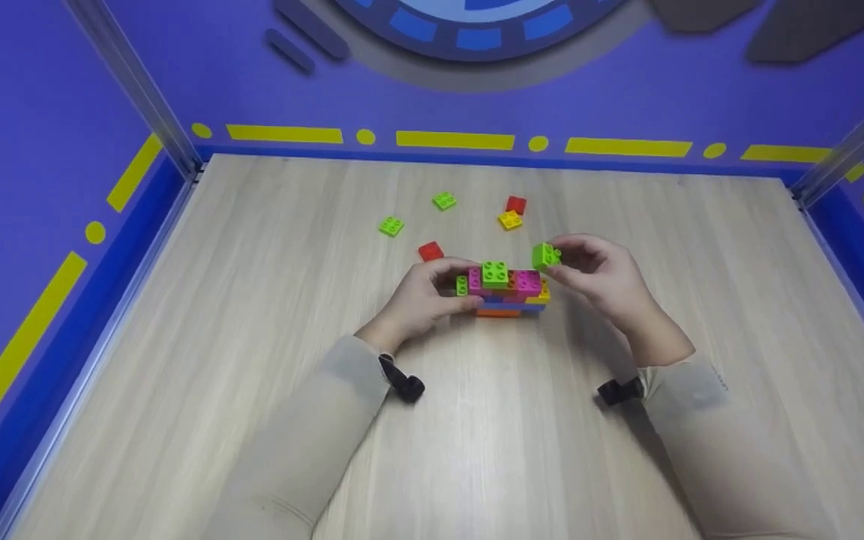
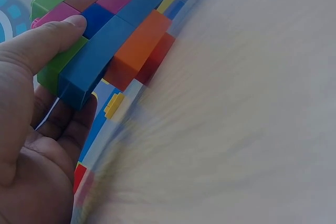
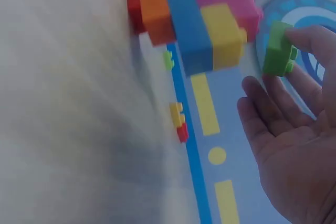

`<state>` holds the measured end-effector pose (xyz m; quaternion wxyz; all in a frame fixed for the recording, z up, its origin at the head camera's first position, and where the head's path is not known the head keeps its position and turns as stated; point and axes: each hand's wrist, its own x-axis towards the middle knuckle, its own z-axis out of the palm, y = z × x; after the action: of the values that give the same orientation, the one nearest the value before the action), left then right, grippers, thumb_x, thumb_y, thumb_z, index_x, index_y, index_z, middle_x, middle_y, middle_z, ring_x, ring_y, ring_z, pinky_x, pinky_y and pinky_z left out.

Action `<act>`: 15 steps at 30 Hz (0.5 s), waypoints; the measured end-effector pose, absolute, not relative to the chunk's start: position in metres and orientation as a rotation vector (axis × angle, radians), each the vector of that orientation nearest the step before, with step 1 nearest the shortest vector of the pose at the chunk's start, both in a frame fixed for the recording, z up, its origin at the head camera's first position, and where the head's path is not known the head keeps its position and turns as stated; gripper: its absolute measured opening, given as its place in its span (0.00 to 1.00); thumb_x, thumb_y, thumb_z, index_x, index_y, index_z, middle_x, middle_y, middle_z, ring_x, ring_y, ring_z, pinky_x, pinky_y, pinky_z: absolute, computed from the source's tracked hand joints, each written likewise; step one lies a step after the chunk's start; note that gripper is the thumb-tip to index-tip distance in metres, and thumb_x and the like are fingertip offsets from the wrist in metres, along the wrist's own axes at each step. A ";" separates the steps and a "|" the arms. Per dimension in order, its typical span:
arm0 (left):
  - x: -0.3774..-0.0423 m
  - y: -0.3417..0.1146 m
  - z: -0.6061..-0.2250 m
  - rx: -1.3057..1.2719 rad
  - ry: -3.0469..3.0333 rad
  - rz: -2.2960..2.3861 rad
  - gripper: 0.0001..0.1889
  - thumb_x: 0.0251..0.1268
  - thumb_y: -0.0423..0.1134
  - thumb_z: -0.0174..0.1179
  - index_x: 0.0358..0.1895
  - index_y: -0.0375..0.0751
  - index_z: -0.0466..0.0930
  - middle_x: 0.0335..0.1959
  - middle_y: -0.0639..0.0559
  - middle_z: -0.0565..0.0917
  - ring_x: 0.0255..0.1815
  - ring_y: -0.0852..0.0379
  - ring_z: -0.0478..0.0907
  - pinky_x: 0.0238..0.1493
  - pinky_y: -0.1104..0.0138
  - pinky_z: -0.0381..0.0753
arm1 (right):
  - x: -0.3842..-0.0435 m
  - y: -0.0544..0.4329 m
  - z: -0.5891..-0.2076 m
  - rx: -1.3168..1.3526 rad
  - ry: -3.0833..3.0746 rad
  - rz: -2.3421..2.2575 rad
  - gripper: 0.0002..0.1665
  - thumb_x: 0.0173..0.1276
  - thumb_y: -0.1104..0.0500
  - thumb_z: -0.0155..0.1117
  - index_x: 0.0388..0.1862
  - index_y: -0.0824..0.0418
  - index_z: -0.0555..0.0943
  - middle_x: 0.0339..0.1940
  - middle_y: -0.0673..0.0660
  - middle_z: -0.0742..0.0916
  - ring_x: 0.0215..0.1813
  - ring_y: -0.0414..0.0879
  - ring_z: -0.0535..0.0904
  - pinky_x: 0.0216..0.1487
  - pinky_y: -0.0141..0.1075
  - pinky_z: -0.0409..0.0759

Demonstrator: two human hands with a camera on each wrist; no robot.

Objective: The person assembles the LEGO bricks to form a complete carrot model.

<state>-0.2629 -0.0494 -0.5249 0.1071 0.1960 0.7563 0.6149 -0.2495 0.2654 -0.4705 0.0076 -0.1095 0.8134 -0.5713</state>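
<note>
Far L: loose green brick [image 1: 391,226] on the counter [image 1: 252,315], out past the L hand [image 1: 423,301]; prob. no trouble. L hand grips the L end of the brick build [image 1: 518,295], thumb on its near face, fingers round behind. A hard squeeze or twist there could pop end bricks off, esp. the small green end brick [image 1: 461,286]. Red brick [image 1: 430,251] sits just beyond the L knuckles, so a careless shove back could knock it; another green brick [image 1: 444,201] lies further off.

Ctr: build's btwn both hands, green block [image 1: 495,274] on top, long blue layer [image 2: 89,64] over a shorter orange brick [image 2: 139,51] & red base [image 2: 157,59]. Looks top-heavy; pressing on the R overhang w/o support could tip it or split layers. Can't tell if the base touches the counter; if not, the L grip bears it all.

Behind: yellow brick [image 1: 510,220] & second red brick [image 1: 516,204], v. close together, low risk.

R: R hand [image 1: 604,281] pinches a held green brick [image 1: 547,256], thumb vs fingers, near the build but apart. Studs face away from it, so w/o squaring up it could seat crooked or slip. Fingers might also clip the yellow end [image 3: 221,35].
</note>
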 end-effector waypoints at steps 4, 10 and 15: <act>-0.263 -0.049 -0.525 0.588 2.232 1.814 0.28 0.70 0.37 0.81 0.71 0.43 0.87 0.67 0.46 0.90 0.65 0.53 0.87 0.74 0.57 0.84 | -0.245 0.258 -0.470 -0.426 2.526 -1.791 0.22 0.77 0.66 0.76 0.67 0.67 0.87 0.60 0.52 0.92 0.61 0.43 0.88 0.64 0.26 0.87; -0.264 -0.048 -0.522 0.594 2.248 1.803 0.27 0.70 0.37 0.81 0.70 0.44 0.87 0.67 0.47 0.91 0.67 0.52 0.86 0.76 0.57 0.83 | -0.240 0.246 -0.470 -0.424 2.537 -1.734 0.22 0.79 0.64 0.75 0.69 0.64 0.87 0.66 0.62 0.90 0.65 0.44 0.86 0.65 0.25 0.85; -0.263 -0.048 -0.523 0.600 2.247 1.807 0.27 0.70 0.37 0.81 0.70 0.43 0.87 0.67 0.47 0.91 0.67 0.52 0.86 0.76 0.57 0.83 | -0.238 0.238 -0.473 -0.425 2.565 -1.670 0.25 0.79 0.61 0.76 0.72 0.63 0.86 0.68 0.60 0.90 0.68 0.47 0.84 0.70 0.28 0.83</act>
<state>-0.2629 -0.0482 -0.5233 0.0981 0.2026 0.7593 0.6105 -0.2384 0.2380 -0.4729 0.0258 -0.1375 0.8297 -0.5403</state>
